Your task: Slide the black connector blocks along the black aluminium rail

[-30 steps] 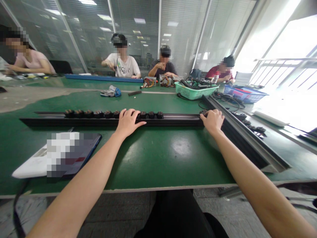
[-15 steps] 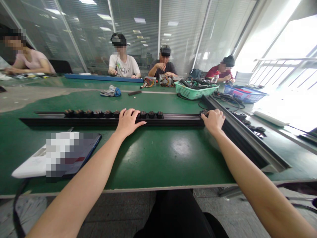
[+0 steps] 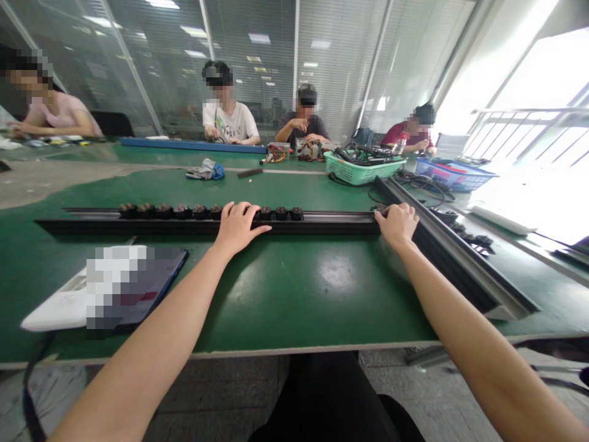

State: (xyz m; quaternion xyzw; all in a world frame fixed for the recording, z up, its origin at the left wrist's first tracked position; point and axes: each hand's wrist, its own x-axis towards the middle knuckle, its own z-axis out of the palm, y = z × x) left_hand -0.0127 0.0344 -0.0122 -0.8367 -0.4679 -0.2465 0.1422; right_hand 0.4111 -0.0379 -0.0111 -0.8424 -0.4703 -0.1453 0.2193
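A long black metal rail (image 3: 322, 228) lies across the green table. Seated along its channel is a row of small round black modules (image 3: 164, 211), some topped with copper-coloured contacts; they look like socket inserts. My left hand (image 3: 238, 227) is curled over the rail mid-row, fingers on the far side and thumb along the front, hiding part of the row. At the rail's right end, my right hand (image 3: 398, 222) is closed with fingertips together on a dark module (image 3: 380, 209), mostly hidden by the fingers. A second black rail (image 3: 460, 255) runs diagonally just beyond that hand.
A phone and white device (image 3: 59, 307) lie at front left. Further back are a glove (image 3: 205, 170), a green basket of cables (image 3: 363, 169) and a blue basket (image 3: 460, 175). More loose modules (image 3: 478, 240) sit right of the diagonal rail. Several people sit across the table.
Both hands stay where they were on the rail. Across the table, the person in white has shifted slightly.
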